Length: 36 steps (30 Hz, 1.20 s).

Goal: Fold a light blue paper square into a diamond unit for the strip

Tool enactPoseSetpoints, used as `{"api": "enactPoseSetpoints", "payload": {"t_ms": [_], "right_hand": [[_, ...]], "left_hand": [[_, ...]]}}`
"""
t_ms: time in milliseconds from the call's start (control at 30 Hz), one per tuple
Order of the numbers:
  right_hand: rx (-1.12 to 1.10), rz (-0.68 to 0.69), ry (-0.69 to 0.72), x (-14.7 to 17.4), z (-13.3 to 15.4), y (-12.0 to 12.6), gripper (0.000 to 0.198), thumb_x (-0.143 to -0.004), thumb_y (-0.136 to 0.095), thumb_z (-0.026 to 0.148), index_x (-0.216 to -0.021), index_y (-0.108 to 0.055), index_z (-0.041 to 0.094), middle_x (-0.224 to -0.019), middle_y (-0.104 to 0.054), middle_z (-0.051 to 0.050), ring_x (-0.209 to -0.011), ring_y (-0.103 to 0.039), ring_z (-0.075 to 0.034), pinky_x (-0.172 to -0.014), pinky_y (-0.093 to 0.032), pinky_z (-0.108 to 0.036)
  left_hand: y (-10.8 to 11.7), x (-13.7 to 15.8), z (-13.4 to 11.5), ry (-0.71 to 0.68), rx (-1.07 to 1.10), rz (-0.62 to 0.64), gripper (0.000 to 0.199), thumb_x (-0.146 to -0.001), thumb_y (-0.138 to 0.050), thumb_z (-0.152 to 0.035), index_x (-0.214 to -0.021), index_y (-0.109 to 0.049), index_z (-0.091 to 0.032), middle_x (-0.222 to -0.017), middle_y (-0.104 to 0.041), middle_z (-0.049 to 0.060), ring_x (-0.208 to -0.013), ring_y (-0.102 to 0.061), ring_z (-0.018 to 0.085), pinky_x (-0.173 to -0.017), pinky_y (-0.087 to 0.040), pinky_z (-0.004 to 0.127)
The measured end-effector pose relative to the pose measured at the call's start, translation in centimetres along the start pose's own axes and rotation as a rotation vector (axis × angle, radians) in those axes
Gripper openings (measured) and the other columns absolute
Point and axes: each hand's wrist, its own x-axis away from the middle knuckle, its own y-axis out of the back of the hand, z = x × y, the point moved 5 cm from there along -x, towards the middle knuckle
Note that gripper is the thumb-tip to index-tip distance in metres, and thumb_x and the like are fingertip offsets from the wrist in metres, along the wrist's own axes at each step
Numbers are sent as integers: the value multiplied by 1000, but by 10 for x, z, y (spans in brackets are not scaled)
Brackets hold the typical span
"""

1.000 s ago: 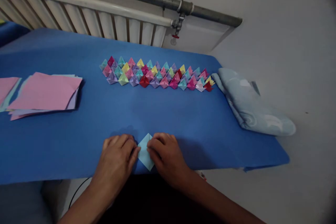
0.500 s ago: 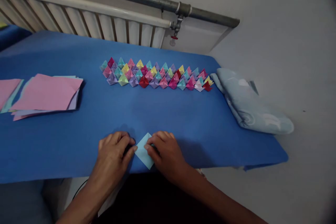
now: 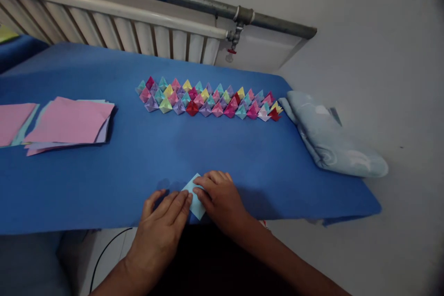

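A small light-blue piece of folding paper (image 3: 197,203) lies at the table's near edge, turned like a diamond. My left hand (image 3: 164,219) rests on its left corner with fingers stretched out flat, covering that part. From the right, my right hand (image 3: 222,199) grips the paper with bent thumb and forefinger; its right side is hidden under the hand. Farther back stand several rows of folded paper pieces (image 3: 207,108) in pink, purple, yellow, blue and red, pointed at the top.
A stack of pink and pale paper sheets (image 3: 71,120) lies at left beside more pink paper (image 3: 15,122). A folded grey-blue blanket (image 3: 329,136) sits at the right edge of the blue-covered table (image 3: 145,148). Behind are a radiator (image 3: 145,39) and a metal pipe (image 3: 194,2).
My left hand has gone from pinching the paper's left corner to lying flat over it, farther right. The right hand stays on the paper. The view has shifted slightly.
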Motion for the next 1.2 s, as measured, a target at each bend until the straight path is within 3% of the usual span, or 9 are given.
{"api": "enactPoseSetpoints", "payload": {"t_ms": [300,433,533,633,833,933,1067,1200], "right_hand": [[42,-43,-16,6,-5,6,24,-89,-58,26,-112,-64,24,-93,-61,-5,-85,-52,-19,-74,-35,-33],[79,-78,-3,8,-5,6,26,-88,-58,27,-113,-65,24,-93,-61,-6,-84,-52,-20,-74,-34,-34],[84,-114,-6,9,-5,5,25,-88,-58,26,-112,-65,24,-92,-61,-6,-84,-52,-20,-74,-35,-35],[19,-136,-5,10,-7,4,22,-86,-61,24,-107,-66,21,-92,-62,-6,-85,-53,-20,-75,-36,-34],[-284,-309,-51,22,-24,15,22,-83,-56,16,-104,-62,22,-99,-63,-6,-93,-57,-20,-82,-43,-36],[-409,-360,-75,27,-33,22,23,-83,-54,16,-103,-62,23,-101,-61,-6,-86,-58,-18,-78,-48,-33],[-512,-376,-105,29,-39,28,21,-81,-53,16,-99,-63,23,-100,-60,-5,-80,-58,-16,-78,-49,-33],[-651,-381,-209,34,-45,30,19,-81,-56,23,-99,-64,23,-94,-62,-4,-79,-58,-16,-78,-49,-32]], "left_hand": [[7,5,2,-7,-70,74,42,-87,-34,-3,-119,-53,-21,-113,-68,6,-95,-64,24,-87,-42,48],[7,-21,12,85,31,128,22,-89,-41,-15,-95,-61,-22,-95,-68,4,-83,-62,22,-79,-44,45],[-6,-51,24,75,124,267,14,-83,-50,-16,-90,-62,-19,-90,-65,5,-84,-59,21,-72,-46,36],[-17,-78,32,15,197,409,30,-76,-53,-11,-103,-61,-20,-99,-64,5,-92,-58,22,-78,-47,35],[-26,-110,26,-79,140,790,33,-67,-57,-12,-98,-62,-18,-93,-63,6,-89,-58,22,-77,-44,32],[-28,-119,25,-33,100,893,26,-62,-61,-16,-88,-62,-18,-92,-62,6,-85,-57,22,-71,-42,29],[-30,-117,35,131,170,881,17,-61,-59,-15,-77,-59,-18,-80,-60,2,-71,-54,17,-60,-36,26],[-25,-98,51,423,558,801,15,-60,-61,-19,-74,-57,-19,-64,-55,-4,-61,-51,13,-57,-35,24]]}}
